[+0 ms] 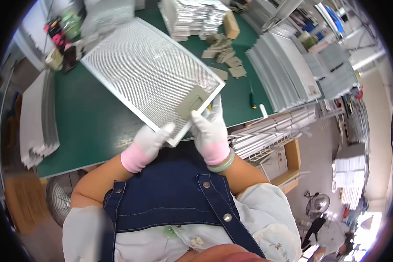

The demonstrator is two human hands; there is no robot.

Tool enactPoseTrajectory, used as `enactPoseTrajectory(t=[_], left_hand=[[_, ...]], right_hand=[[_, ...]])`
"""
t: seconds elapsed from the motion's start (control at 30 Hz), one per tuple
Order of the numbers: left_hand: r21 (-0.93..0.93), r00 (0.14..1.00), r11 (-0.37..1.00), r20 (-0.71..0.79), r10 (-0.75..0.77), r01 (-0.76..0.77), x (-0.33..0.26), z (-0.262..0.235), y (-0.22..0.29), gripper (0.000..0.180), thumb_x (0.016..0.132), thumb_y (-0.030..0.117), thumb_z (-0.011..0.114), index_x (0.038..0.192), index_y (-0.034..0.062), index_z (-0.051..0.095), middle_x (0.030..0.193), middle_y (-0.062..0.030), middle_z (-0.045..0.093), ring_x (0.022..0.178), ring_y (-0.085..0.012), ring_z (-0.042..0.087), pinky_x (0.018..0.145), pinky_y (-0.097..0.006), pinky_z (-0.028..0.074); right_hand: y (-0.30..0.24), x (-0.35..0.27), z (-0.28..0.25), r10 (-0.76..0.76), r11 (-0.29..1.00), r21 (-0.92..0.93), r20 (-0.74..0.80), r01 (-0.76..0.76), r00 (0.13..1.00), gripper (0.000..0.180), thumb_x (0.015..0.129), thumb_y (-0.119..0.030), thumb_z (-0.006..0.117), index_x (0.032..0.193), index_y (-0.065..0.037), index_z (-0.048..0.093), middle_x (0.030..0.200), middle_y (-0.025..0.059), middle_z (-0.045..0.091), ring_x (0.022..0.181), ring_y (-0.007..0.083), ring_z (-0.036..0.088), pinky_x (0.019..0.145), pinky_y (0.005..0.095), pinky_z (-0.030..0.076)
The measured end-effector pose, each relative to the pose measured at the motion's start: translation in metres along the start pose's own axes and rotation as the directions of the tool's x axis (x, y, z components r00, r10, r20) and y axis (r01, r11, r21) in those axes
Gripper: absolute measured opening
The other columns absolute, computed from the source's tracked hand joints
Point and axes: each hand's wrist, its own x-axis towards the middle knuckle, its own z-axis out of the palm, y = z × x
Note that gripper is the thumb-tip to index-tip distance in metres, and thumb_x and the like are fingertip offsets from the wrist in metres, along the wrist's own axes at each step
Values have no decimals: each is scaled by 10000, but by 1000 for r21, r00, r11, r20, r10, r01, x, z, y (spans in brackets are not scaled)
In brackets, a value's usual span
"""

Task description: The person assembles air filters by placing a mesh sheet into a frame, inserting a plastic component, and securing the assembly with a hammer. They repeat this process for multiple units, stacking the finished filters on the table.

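Note:
Both my hands, in white gloves with pink cuffs, hold a rectangular metal mesh filter panel (137,70) with a pale frame, tilted above the green table (85,118). My left hand (148,142) grips the near edge by the lower corner, thumb on top. The short right-hand side is held by my right hand (211,131), its thumb on the frame and other fingers partly hidden. Against the mesh near that side lies a grey-beige plate (191,104) with a slot-shaped mark. A small yellow bit shows by my right fingers; its kind is unclear.
Several loose beige plates (225,50) lie beyond the panel, near a stack of silvery panels (192,19). A screwdriver (253,101) rests toward the right. Panel stacks stand at right (284,70) and left (37,118). Below the table's left end is a fan (61,196).

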Motion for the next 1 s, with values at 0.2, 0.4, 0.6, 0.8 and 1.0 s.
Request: enactPoseTrajectory(t=[0.2, 0.4, 0.6, 0.8, 1.0], left_hand=[[464, 846, 869, 522, -110, -173, 1, 3, 32, 765, 914, 270, 680, 1490, -56, 296, 1316, -234, 557, 1191, -296, 581, 1047, -371, 449], [408, 938, 909, 272, -215, 90, -10, -38, 39, 614, 972, 262, 593, 1449, -61, 381, 1304, -198, 588, 1192, -242, 584, 1035, -358, 454], [309, 979, 938, 77, -190, 158, -15, -50, 48, 594, 986, 297, 566, 1428, -69, 411, 1273, -175, 611, 1158, -215, 604, 984, -330, 477], [601, 983, 796, -178, 48, 70, -41, -94, 62, 665, 958, 394, 621, 1428, -35, 431, 1238, -184, 615, 1129, -241, 607, 964, -352, 480], [815, 551, 107, -475, 686, 570, -144, -344, 123, 497, 953, 258, 588, 1368, -9, 523, 1393, -204, 551, 1283, -314, 534, 1079, -389, 402]], right_hand=[[-140, 34, -123, -410, 875, -413, -356, 253, 840, 739, 895, -250, 726, 1467, 49, 367, 1282, 175, 592, 1131, 232, 607, 1005, 344, 481], [-304, 73, -260, -666, 713, -697, -641, 75, 381, 390, 1022, -248, 477, 1237, 32, 643, 1162, 169, 674, 1045, 231, 655, 876, 340, 543], [-355, 127, -364, -785, 256, -815, -490, -520, 380, 307, 947, -164, 529, 1103, 44, 693, 1060, 167, 714, 937, 253, 674, 857, 361, 509], [-337, 128, -343, -897, 94, -817, -317, -569, 308, 361, 898, -218, 597, 1144, 35, 676, 1092, 183, 712, 990, 281, 683, 893, 377, 506], [-238, 85, -238, -941, -315, -943, 296, -102, 165, 284, 915, -88, 617, 1183, 6, 643, 1205, 179, 638, 1127, 313, 595, 1005, 422, 459]])
